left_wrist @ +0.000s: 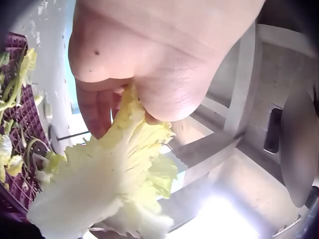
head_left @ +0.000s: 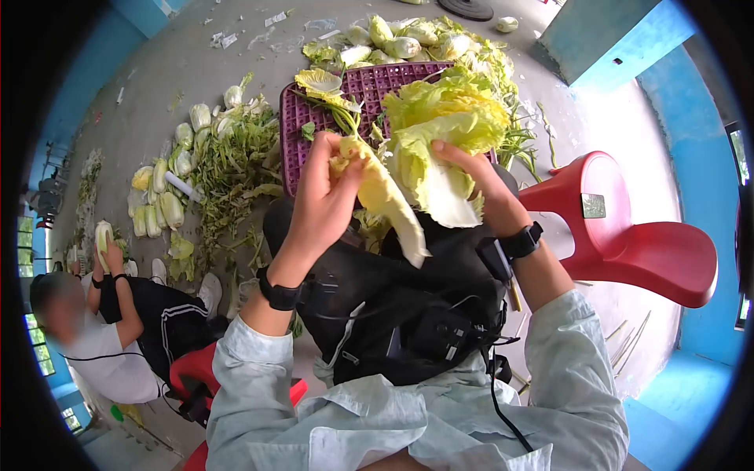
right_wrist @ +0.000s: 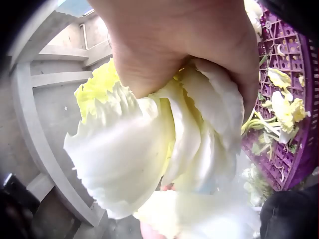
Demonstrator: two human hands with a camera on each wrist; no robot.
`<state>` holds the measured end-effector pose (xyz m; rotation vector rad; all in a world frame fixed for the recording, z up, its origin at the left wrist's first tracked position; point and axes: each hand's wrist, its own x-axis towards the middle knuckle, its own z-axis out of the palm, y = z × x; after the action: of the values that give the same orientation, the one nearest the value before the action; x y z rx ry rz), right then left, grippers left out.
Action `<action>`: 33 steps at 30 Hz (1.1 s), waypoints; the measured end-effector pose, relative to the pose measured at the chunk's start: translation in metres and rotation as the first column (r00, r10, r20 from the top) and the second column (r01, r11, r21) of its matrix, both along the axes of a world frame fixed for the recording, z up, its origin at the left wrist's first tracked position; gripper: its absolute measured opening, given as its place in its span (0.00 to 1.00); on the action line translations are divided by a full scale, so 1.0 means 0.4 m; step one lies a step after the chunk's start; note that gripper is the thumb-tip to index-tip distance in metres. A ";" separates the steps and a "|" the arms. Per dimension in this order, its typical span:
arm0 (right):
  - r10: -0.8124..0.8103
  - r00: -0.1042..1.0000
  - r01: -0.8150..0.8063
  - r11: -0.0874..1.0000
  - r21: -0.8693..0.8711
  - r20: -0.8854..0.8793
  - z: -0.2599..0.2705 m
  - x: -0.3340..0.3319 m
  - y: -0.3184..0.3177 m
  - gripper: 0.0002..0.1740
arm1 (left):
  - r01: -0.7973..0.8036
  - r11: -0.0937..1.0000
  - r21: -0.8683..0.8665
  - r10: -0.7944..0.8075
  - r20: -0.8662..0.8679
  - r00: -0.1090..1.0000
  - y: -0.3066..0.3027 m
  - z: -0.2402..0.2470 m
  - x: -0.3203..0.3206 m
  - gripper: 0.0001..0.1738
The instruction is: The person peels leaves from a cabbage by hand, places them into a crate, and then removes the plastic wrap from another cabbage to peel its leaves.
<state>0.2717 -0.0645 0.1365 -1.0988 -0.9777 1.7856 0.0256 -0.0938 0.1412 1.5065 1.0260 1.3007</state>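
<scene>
Between thumb and fingers my left hand [head_left: 323, 196] pinches a pale yellow cabbage leaf [head_left: 386, 198], its white base hanging down toward my lap. The left wrist view shows the leaf [left_wrist: 89, 181] spreading below the hand, ruffled at the edges. My right hand [head_left: 481, 179] grips a bunch of cabbage leaves [head_left: 444, 114], yellow-green and frilly on top. Seen from the right wrist, several broad white leaf bases [right_wrist: 117, 154] overlap beneath the palm. Both hands are above my lap, in front of an upturned-looking purple plastic crate [head_left: 292, 161] with leaf scraps on it.
Whole cabbages [head_left: 404, 47] and leaves lie beyond the crate. To the left are a heap of wilted greens [head_left: 236, 161] and more cabbages [head_left: 170, 210]. A red plastic chair [head_left: 605, 212] stands at right. Another person [head_left: 118, 337] sits at left, holding a cabbage [head_left: 103, 239].
</scene>
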 end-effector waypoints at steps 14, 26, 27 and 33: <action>0.125 0.944 -0.129 0.992 0.010 -0.304 -0.157 -0.045 -0.046 0.27 | -0.064 0.987 0.147 0.097 -0.236 0.967 0.017 -0.074 0.096 0.30; 0.134 0.987 -0.121 0.983 0.135 -0.092 -0.213 -0.046 0.018 0.28 | -0.197 0.967 -0.161 0.179 -0.120 0.976 0.040 -0.193 0.036 0.45; 0.169 0.984 -0.162 0.980 0.115 -0.050 -0.202 -0.045 0.024 0.28 | -0.044 0.923 -0.382 0.081 0.081 0.993 0.051 -0.188 0.031 0.44; 0.340 0.939 -0.338 0.940 0.045 -0.050 -0.149 -0.056 0.087 0.28 | 0.626 0.553 -0.550 -0.179 0.655 0.734 0.139 -0.248 -0.070 0.32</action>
<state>0.2494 -0.0296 0.0769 -0.8898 -1.2173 2.0513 -0.0023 -0.0383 0.0418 0.6004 0.6167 0.6969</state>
